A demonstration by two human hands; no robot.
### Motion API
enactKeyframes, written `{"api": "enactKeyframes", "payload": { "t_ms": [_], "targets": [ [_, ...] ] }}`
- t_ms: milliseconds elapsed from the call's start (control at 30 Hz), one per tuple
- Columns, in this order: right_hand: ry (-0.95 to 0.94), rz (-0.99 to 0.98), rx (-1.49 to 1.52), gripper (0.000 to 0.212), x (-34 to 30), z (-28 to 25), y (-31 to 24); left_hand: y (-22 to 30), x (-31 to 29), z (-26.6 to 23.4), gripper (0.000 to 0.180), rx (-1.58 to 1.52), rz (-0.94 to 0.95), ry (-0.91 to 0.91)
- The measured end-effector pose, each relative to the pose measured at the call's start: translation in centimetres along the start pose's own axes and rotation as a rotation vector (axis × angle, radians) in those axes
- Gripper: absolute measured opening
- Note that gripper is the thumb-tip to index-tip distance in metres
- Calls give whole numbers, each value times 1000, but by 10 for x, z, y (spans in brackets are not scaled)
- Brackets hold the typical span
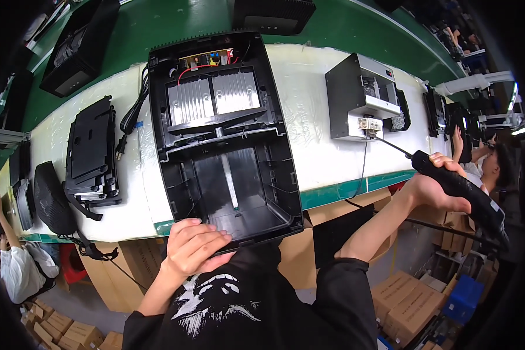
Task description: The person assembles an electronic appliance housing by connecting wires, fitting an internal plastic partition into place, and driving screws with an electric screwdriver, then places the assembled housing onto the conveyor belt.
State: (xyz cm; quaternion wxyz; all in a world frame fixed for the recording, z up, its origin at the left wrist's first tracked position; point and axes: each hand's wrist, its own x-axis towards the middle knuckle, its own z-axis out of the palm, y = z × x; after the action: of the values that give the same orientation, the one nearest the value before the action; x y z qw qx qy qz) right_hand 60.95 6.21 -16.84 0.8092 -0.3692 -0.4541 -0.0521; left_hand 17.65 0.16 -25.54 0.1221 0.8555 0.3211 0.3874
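Note:
Before me on the table lies a large black plastic housing (239, 169), its hollow side up. Two ribbed silver metal blocks (213, 95) sit in its far half, with a circuit board and red wires (207, 60) beyond them. My left hand (198, 248) is closed over the housing's near edge. Off to the right, my right hand (440, 189) grips a black electric screwdriver (464, 189). Its thin shaft reaches left to the front of a screw feeder (364, 99), a metal box with a small screw outlet. Whether the tip touches the outlet I cannot tell.
Left of the housing lie a coiled power cord (135, 111), stacked black panels (91, 151) and a black mesh-covered part (53, 198). More black housings (79, 49) stand on the green surface behind. Cardboard boxes (411, 303) are below on the right. Other people work at both sides.

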Motion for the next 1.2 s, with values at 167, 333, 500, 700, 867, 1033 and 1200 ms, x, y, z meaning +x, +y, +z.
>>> {"api": "enactKeyframes", "payload": {
  "t_ms": [167,333,500,700,867,1033,1200],
  "targets": [
    [-111,122,120,89,10,-8,11,-2,0,0,27,-6,28,-14],
    [-85,334,-77,79,39,39,27,-4,-1,2,27,-10,27,15],
    [-177,198,-272,40,56,98,37,-2,-3,3,31,-59,-13,55],
    [-263,234,-356,39,62,100,39,-6,-11,0,40,-155,-59,90],
    [-206,367,-214,36,20,77,37,-12,-33,-9,53,-69,-194,68],
    [-195,572,463,49,18,66,-85,-28,-34,1,50,-176,-109,93],
    [-585,158,479,56,21,55,-163,-18,-17,27,44,-254,-153,113]
  ]
}}
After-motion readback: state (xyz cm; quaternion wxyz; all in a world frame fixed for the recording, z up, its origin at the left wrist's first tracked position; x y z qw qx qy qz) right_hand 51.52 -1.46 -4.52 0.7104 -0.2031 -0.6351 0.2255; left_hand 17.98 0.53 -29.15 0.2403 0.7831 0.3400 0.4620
